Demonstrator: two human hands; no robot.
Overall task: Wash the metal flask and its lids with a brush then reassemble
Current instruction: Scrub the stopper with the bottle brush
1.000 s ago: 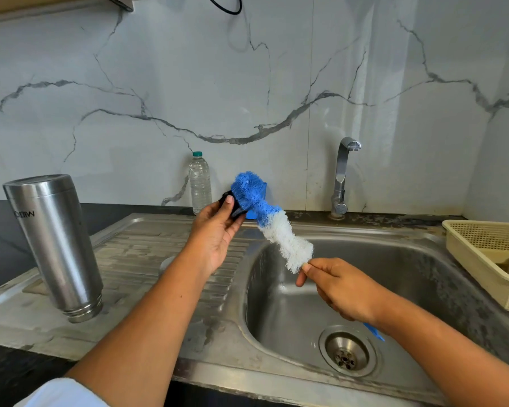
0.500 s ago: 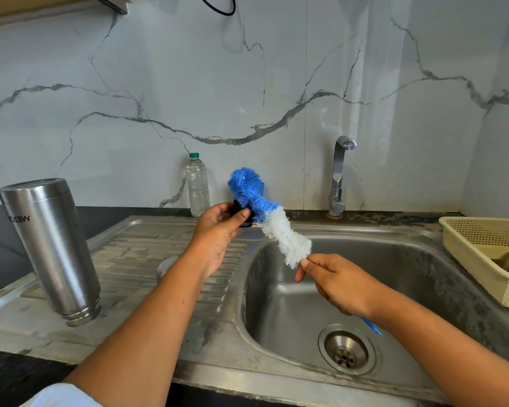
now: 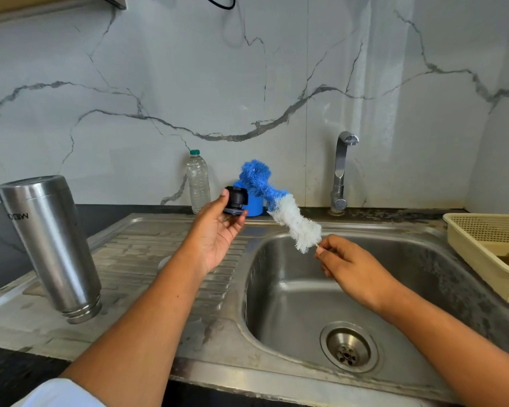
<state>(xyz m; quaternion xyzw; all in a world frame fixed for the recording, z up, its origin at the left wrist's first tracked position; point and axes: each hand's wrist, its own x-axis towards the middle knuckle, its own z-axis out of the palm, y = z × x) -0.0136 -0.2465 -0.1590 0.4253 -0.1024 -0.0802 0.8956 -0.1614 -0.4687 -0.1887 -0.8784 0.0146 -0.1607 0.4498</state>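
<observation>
Now: brush angled toward lid

Brush [image 3: 279, 207] long axis runs diagonally, tip pointing up-left and ending just beside the black lid [image 3: 236, 199]. Bristles are blue at the tip, white toward the stem. Right hand [image 3: 350, 265] fingers [image 3: 323, 249] pinch the thin stem just below the white bristles. Left hand [image 3: 218, 233] fingers are half-curled, grasping the lid. Steel flask [image 3: 49, 245] stands mouth-down on the drainboard [image 3: 147, 254], well left of both hands.

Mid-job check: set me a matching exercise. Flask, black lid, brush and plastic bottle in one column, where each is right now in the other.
Things:
1. flask
2. black lid
3. brush
4. plastic bottle

Places:
A. held by its handle in the right hand
B. standing at the wall
C. upside down on the draining board
D. held in the left hand

Pairs: 1-C, 2-D, 3-A, 4-B
</observation>
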